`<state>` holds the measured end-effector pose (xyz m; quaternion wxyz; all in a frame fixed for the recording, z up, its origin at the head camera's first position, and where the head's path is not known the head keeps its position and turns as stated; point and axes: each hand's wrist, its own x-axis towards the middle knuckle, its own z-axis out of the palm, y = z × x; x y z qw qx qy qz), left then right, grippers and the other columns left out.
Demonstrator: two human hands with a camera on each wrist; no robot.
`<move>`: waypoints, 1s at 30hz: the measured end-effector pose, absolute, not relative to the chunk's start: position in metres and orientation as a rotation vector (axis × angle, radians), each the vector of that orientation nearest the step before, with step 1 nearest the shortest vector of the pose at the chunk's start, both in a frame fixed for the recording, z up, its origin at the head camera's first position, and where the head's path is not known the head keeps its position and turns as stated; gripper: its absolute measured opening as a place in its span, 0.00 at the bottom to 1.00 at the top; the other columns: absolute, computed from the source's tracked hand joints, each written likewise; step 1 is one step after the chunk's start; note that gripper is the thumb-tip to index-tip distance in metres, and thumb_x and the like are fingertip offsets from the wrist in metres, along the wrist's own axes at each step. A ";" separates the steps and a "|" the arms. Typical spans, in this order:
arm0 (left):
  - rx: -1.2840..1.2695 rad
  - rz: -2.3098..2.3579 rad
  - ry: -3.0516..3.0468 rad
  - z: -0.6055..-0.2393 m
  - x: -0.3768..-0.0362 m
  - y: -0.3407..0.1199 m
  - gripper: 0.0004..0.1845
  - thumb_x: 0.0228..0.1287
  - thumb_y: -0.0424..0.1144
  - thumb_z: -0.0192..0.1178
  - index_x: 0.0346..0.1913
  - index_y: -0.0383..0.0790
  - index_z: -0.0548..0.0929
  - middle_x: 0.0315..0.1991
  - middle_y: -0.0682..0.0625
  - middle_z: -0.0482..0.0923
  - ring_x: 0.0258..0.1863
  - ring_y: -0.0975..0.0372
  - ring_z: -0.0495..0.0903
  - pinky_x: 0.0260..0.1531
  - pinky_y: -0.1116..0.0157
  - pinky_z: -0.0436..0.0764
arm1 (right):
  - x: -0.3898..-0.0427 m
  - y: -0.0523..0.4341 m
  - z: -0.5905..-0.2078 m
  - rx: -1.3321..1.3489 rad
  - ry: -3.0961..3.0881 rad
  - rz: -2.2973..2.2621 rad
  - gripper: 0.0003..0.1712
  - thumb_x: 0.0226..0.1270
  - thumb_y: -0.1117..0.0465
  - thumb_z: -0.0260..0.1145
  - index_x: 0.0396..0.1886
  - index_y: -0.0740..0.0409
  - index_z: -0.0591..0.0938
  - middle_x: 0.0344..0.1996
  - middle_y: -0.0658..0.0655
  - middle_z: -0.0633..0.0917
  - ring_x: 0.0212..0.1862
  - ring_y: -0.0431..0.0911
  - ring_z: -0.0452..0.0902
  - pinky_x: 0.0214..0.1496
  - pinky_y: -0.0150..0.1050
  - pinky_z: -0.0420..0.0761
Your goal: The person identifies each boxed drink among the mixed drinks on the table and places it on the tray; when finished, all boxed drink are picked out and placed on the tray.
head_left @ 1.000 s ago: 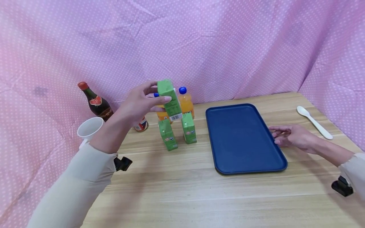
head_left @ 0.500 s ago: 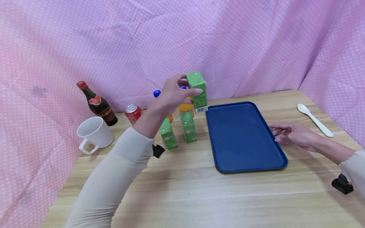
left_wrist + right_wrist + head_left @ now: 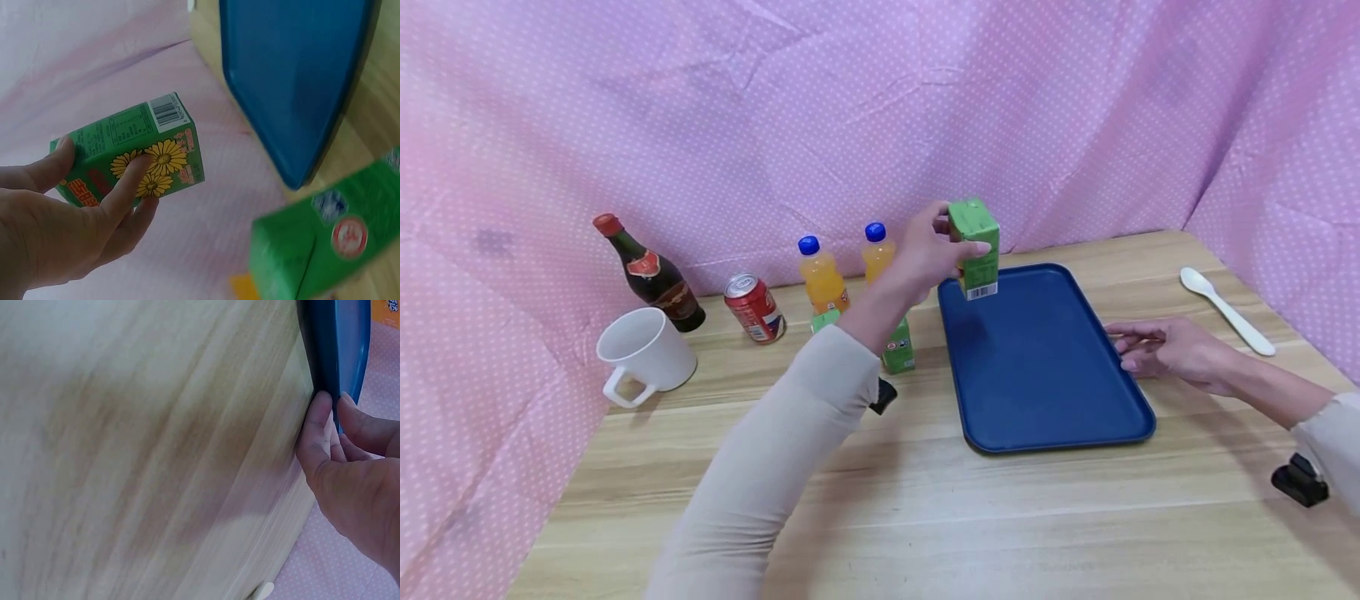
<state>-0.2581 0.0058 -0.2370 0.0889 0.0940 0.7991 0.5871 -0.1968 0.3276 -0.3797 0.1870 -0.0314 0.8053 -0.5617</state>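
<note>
My left hand (image 3: 928, 254) grips a green drink carton (image 3: 976, 250) with its thumb on one side and fingers on the other. It holds the carton in the air over the far left corner of the blue tray (image 3: 1037, 367). In the left wrist view the carton (image 3: 134, 150) shows yellow flowers and a barcode. Two more green cartons stand left of the tray; the right one (image 3: 901, 346) is partly behind the left forearm, and the left one (image 3: 825, 319) mostly hidden. My right hand (image 3: 1180, 354) touches the tray's right rim with its fingertips, as the right wrist view shows up close.
Two orange drink bottles (image 3: 822, 279) with blue caps stand behind the cartons. Farther left are a red can (image 3: 754, 308), a dark bottle (image 3: 658, 279) and a white mug (image 3: 647, 350). A white spoon (image 3: 1227, 312) lies right of the tray. Pink dotted cloth hangs behind.
My left hand has carried the green drink carton rightward, from above the other cartons and bottles to over the tray's far left corner. The right hand has stayed at the tray's rim.
</note>
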 end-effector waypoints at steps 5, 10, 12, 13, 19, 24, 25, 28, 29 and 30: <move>0.238 1.758 2.386 -0.256 -0.265 0.022 0.24 0.47 0.33 0.66 0.49 0.45 0.70 0.42 0.50 0.69 0.40 0.60 0.73 0.33 0.64 0.80 | -0.198 0.328 -0.379 -0.087 2.265 -1.576 0.42 0.50 0.71 0.65 0.63 0.73 0.54 0.42 0.62 0.72 0.40 0.40 0.76 0.43 0.38 0.78; 0.109 1.775 2.423 -0.277 -0.272 0.036 0.23 0.46 0.33 0.67 0.46 0.44 0.70 0.39 0.51 0.71 0.38 0.61 0.75 0.34 0.65 0.80 | -0.197 0.328 -0.380 -0.091 2.272 -1.569 0.42 0.50 0.71 0.65 0.63 0.72 0.54 0.42 0.62 0.72 0.39 0.40 0.76 0.43 0.38 0.78; 0.047 1.765 2.459 -0.285 -0.275 0.040 0.22 0.45 0.33 0.67 0.45 0.44 0.70 0.39 0.51 0.72 0.39 0.61 0.75 0.35 0.65 0.79 | -0.197 0.328 -0.380 -0.092 2.272 -1.574 0.42 0.50 0.70 0.65 0.63 0.73 0.54 0.42 0.61 0.72 0.39 0.40 0.76 0.43 0.38 0.78; 0.019 1.749 2.487 -0.289 -0.277 0.041 0.22 0.45 0.34 0.67 0.44 0.44 0.70 0.39 0.51 0.72 0.39 0.62 0.75 0.35 0.66 0.79 | -0.197 0.328 -0.380 -0.096 2.273 -1.576 0.42 0.50 0.71 0.65 0.63 0.73 0.55 0.42 0.61 0.72 0.39 0.40 0.76 0.43 0.38 0.78; -0.082 1.648 2.572 -0.307 -0.286 0.046 0.25 0.43 0.35 0.69 0.45 0.46 0.70 0.42 0.52 0.73 0.42 0.62 0.74 0.40 0.67 0.76 | -0.197 0.327 -0.380 -0.125 2.285 -1.570 0.41 0.51 0.70 0.64 0.63 0.72 0.55 0.42 0.62 0.73 0.40 0.40 0.76 0.43 0.37 0.78; -0.101 1.608 2.556 -0.317 -0.290 0.044 0.28 0.43 0.33 0.68 0.49 0.47 0.69 0.45 0.52 0.73 0.45 0.61 0.73 0.43 0.66 0.75 | -0.198 0.326 -0.380 -0.131 2.287 -1.564 0.40 0.51 0.71 0.64 0.63 0.71 0.55 0.43 0.64 0.72 0.40 0.40 0.76 0.43 0.37 0.78; -0.100 1.605 2.551 -0.318 -0.290 0.043 0.28 0.44 0.33 0.68 0.49 0.47 0.68 0.45 0.51 0.72 0.45 0.61 0.73 0.44 0.66 0.75 | -0.198 0.326 -0.380 -0.129 2.285 -1.562 0.40 0.51 0.71 0.63 0.63 0.71 0.55 0.44 0.65 0.71 0.40 0.40 0.76 0.43 0.37 0.78; -0.074 1.600 2.545 -0.321 -0.291 0.043 0.28 0.44 0.32 0.68 0.49 0.47 0.68 0.44 0.51 0.72 0.44 0.61 0.74 0.43 0.65 0.75 | -0.198 0.327 -0.378 -0.119 2.286 -1.549 0.40 0.52 0.71 0.63 0.64 0.70 0.56 0.45 0.67 0.70 0.40 0.41 0.76 0.43 0.37 0.78; -0.056 1.596 2.547 -0.321 -0.291 0.044 0.28 0.44 0.32 0.68 0.50 0.47 0.68 0.45 0.51 0.72 0.44 0.61 0.74 0.44 0.65 0.75 | -0.197 0.327 -0.378 -0.113 2.286 -1.546 0.40 0.51 0.71 0.64 0.64 0.69 0.56 0.46 0.67 0.70 0.40 0.41 0.75 0.44 0.37 0.78; -0.045 1.590 2.551 -0.321 -0.291 0.044 0.28 0.44 0.32 0.68 0.50 0.46 0.68 0.45 0.51 0.72 0.44 0.61 0.74 0.44 0.65 0.75 | -0.197 0.328 -0.378 -0.109 2.287 -1.543 0.40 0.52 0.71 0.64 0.64 0.69 0.56 0.46 0.67 0.69 0.40 0.41 0.75 0.44 0.37 0.78</move>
